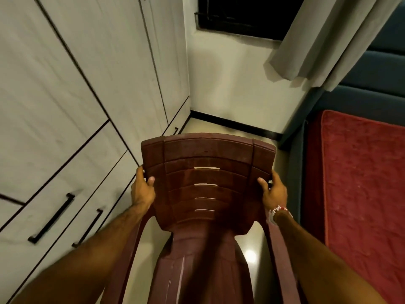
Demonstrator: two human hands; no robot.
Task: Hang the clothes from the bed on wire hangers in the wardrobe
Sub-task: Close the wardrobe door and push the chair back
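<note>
1. Left hand point(142, 190) and right hand point(275, 190) each grip the plastic chair point(206, 181) by a side edge of its backrest, thumbs in front.
2. Chair fills the narrow glossy floor point(255, 243) strip between the closed wardrobe point(65, 102), left, and the red-covered bed point(361, 183), right.
3. Far: wall point(230, 84), dark window point(241, 16), curtain point(317, 40).

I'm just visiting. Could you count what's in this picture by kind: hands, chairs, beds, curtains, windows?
Hands: 2, the left hand and the right hand, both gripping the chair back
Chairs: 1, the maroon chair
Beds: 1, the bed with a red cover
Curtains: 1, the curtain
Windows: 1, the window
Total: 6
</note>
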